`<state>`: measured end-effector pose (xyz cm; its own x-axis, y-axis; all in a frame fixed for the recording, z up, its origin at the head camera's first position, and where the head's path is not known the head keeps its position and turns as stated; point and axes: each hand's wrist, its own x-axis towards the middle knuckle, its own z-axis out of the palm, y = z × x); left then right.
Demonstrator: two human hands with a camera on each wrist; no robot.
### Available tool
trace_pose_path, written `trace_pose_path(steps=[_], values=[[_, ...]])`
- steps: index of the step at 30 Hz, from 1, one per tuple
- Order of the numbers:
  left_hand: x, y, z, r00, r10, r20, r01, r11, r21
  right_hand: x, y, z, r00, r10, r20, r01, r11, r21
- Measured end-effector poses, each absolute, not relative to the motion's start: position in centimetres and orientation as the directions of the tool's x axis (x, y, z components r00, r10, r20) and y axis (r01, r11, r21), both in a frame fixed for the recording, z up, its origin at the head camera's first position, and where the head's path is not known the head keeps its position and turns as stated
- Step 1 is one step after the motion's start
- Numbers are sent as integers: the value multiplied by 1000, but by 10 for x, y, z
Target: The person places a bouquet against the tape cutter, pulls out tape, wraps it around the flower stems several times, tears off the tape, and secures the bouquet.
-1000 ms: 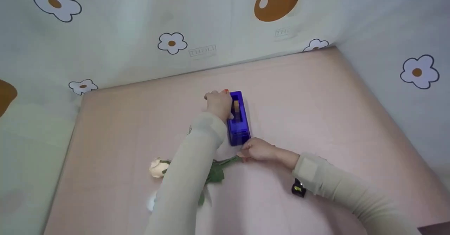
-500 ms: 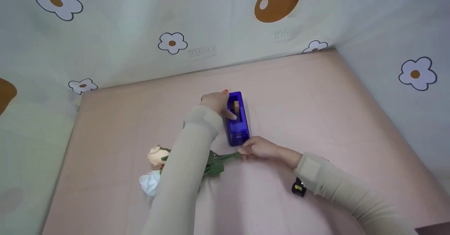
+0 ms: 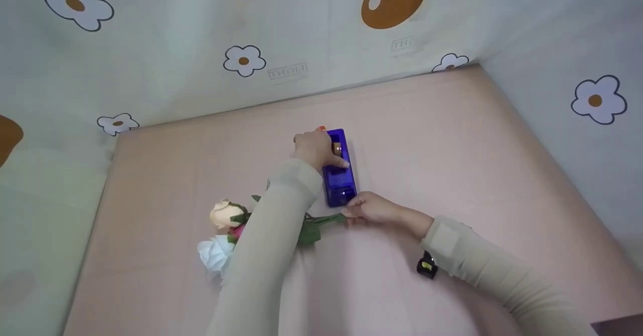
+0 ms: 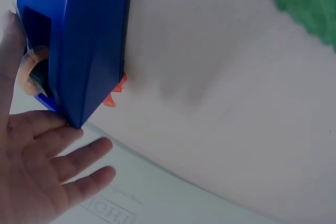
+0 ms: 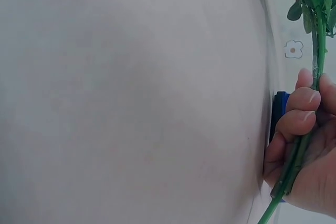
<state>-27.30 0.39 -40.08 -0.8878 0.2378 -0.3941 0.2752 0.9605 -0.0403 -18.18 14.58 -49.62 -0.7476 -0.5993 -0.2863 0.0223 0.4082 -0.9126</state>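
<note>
Both hands are busy but it looks early on: right hand (image 3: 369, 209) grips the flower stems (image 5: 300, 150) just beside the blue tape dispenser (image 3: 339, 173) mid-table, left hand (image 3: 315, 147) rests open-fingered on it, no tape visibly pulled yet.

A pink tabletop (image 3: 452, 140) lies against a pale backdrop (image 3: 150, 39) printed with flowers
</note>
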Motion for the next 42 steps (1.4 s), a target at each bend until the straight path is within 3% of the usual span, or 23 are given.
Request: trace_pose_path(steps=[19, 27, 42], values=[[-266, 2, -408, -891, 202, -406, 250, 966, -69, -180, 143, -497, -757, -579, -302, 24, 437, -899], [-262, 6, -406, -852, 234, -468, 332, 933, -139, -180, 143, -493, -760, -570, -313, 21, 460, -888], [-260, 7, -411, -873, 219, -435, 325, 928, -184, -180, 142, -492, -787, -539, -300, -29, 518, -855]])
